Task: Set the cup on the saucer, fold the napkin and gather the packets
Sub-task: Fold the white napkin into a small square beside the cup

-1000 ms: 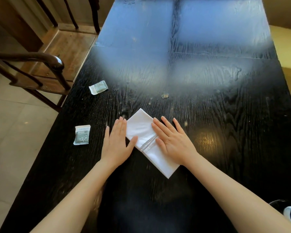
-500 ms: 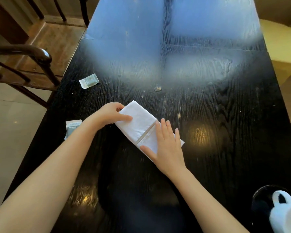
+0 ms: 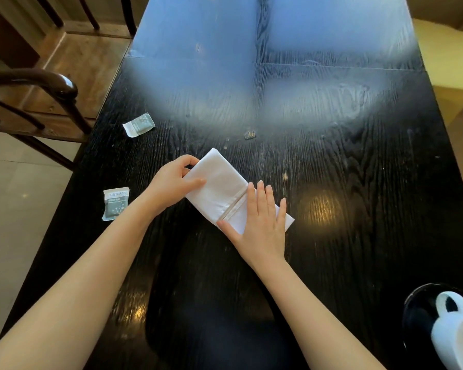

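Having lifted off the tabletop point(image 3: 358, 182), the left hand point(image 3: 171, 182) is pinching the far end of the napkin point(image 3: 219, 188) while the open right hand point(image 3: 259, 222) is pinning its near end flat beneath it, risking a skewed fold if that palm slides.

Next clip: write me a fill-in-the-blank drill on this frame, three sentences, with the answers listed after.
The right hand lies flat on the near end of the white folded cloth napkin; the left hand pinches its ____ end.
The white ceramic mug sits on a ____ round saucer.
On the black wooden table, ____ small grey-green packets lie left of the napkin.
Missing words: far; black; two.
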Tool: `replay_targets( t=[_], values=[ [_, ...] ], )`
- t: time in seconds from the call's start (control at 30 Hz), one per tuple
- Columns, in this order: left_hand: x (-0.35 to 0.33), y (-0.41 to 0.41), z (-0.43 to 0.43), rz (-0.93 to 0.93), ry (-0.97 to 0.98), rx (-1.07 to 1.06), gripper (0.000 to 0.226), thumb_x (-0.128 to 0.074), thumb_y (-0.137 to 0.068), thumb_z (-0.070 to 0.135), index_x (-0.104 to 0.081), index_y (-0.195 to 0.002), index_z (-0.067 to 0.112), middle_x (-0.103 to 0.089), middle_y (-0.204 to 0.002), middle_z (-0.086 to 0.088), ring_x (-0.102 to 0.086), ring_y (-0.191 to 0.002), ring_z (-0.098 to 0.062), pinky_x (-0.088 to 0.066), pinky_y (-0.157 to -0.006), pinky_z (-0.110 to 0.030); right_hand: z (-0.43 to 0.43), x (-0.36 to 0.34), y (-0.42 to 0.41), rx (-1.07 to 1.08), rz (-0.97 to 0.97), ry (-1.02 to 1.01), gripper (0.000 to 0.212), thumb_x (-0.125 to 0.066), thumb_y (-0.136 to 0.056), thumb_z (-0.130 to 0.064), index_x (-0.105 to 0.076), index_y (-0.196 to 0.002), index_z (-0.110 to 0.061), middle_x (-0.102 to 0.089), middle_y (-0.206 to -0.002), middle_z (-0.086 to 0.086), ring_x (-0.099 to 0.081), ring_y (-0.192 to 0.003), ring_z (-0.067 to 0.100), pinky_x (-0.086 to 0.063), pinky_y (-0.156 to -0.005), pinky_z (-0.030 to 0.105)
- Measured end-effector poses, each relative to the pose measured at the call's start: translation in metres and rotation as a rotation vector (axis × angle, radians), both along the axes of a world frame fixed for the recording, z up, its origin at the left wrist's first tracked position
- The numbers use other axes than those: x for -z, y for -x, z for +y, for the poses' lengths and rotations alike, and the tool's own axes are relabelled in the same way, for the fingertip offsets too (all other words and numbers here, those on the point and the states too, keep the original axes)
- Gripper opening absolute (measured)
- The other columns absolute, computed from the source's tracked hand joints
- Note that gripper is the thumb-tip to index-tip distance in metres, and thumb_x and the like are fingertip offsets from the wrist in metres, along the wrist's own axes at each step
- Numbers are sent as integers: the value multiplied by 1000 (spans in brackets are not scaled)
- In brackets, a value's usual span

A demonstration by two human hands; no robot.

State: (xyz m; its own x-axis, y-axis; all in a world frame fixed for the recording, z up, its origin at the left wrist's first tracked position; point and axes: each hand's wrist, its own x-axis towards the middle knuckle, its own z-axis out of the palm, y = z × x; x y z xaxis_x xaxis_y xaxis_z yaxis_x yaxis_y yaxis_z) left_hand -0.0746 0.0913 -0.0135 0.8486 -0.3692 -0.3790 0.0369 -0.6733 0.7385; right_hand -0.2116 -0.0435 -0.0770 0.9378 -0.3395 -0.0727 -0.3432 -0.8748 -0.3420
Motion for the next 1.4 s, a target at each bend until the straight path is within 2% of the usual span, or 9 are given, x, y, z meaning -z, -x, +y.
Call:
replay_targets(
  t=[0.2, 0.3, 0.37, 0.43, 0.53, 0.67, 0.87, 1.13, 1.4],
  values=[
    [-22, 33, -15, -224, -2, -103, 23, -65, -80, 14, -65, -102, 20, -70, -89, 2, -64, -84, -13, -47, -75, -28, 1, -1, -1, -4, 30, -24, 97, -17, -76, -74, -7, -149, -11, -6, -159, 9, 1, -146, 23, 11, -113, 45],
    [-26, 64, -26, -342, 15, -215, 20, -62, -80, 14, -66, -98, 21, -72, -88, 2, -66, -84, -15, -51, -77, -34, -14, -14, 0, -3, -27, -368, 84, -36, -84, -60, -11, -149, -14, -10, -158, 0, -1, -146, 17, 11, -114, 36],
    [-24, 86, -35, -398, 34, -263, 17, -60, -82, 14, -65, -96, 21, -72, -85, 1, -66, -80, -20, -53, -73, -40, -33, -33, 5, 181, -125, -814, 58, -52, -92, -30, -31, -144, -17, -32, -146, -11, -26, -140, 9, -13, -117, 29],
    [-19, 108, -48, -464, 27, -255, 15, -58, -83, 15, -65, -96, 19, -71, -81, 0, -65, -74, -21, -51, -67, -40, -55, -47, 13, 347, -243, -1066, 36, -51, -93, -15, -53, -128, -19, -54, -132, -8, -53, -118, 5, -41, -104, 25],
    [-3, 136, -66, -615, 42, -180, 19, -52, -84, 17, -67, -95, 15, -72, -84, 0, -65, -76, -18, -53, -71, -34, -78, -54, 19, 419, -176, -1108, 22, -45, -96, -23, -65, -104, -20, -70, -104, 5, -69, -87, 14, -56, -80, 31],
    [26, 160, -82, -744, -55, -28, 26, -48, -86, 19, -67, -104, 14, -71, -107, -2, -64, -108, -19, -44, -99, -47, -89, -55, 19, 379, -33, -1157, 31, -45, -95, -36, -66, -102, -15, -71, -90, 4, -68, -76, 17, -58, -68, 29],
    [52, 178, -80, -798, -228, 134, 32, -49, -87, 20, -62, -116, 17, -61, -129, -7, -48, -129, -25, -21, -110, -53, -92, -41, 33, 275, -92, -910, 18, -58, -88, -14, -67, -103, -14, -70, -93, 1, -66, -79, 14, -55, -64, 25],
    [67, 186, -67, -700, -420, 321, 48, -35, -92, 30, -35, -139, 20, -37, -149, -7, -18, -141, -22, -6, -114, -52, -79, -23, 40, 208, -259, -562, 13, -57, -88, -14, -66, -96, -17, -61, -94, -4, -56, -82, 5, -43, -71, 12],
    [49, 153, -64, -715, -426, 190, 47, -26, -96, 26, -36, -139, 13, -38, -149, -8, -29, -140, -27, -6, -114, -49, -65, -11, 46, 123, -326, -272, 29, -55, -86, -2, -62, -114, -7, -60, -106, 7, -53, -97, 24, -49, -83, 39]
  ],
)
